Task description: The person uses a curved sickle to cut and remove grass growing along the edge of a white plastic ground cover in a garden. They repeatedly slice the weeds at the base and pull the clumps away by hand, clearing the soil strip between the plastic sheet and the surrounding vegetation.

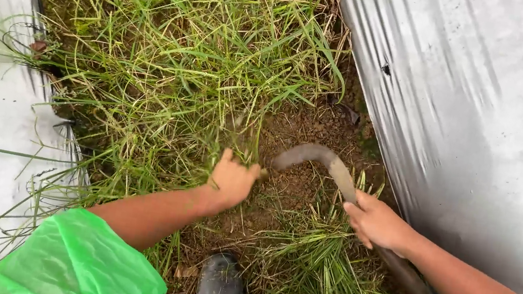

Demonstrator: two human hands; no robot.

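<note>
right hand clamped on sickle handle | curved blade ahead-left of grip, over soil | left hand closed on grass tuft

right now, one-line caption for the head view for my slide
Left hand grips a grass tuft while the right hand holds a curved sickle between silver plastic sheets.

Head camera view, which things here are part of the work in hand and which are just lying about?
In use:
- left hand gripping a grass clump
- right hand holding the curved sickle

Just there:
- silver plastic sheeting on both sides
- cut grass on the soil
- black boot
- green sleeves
</note>
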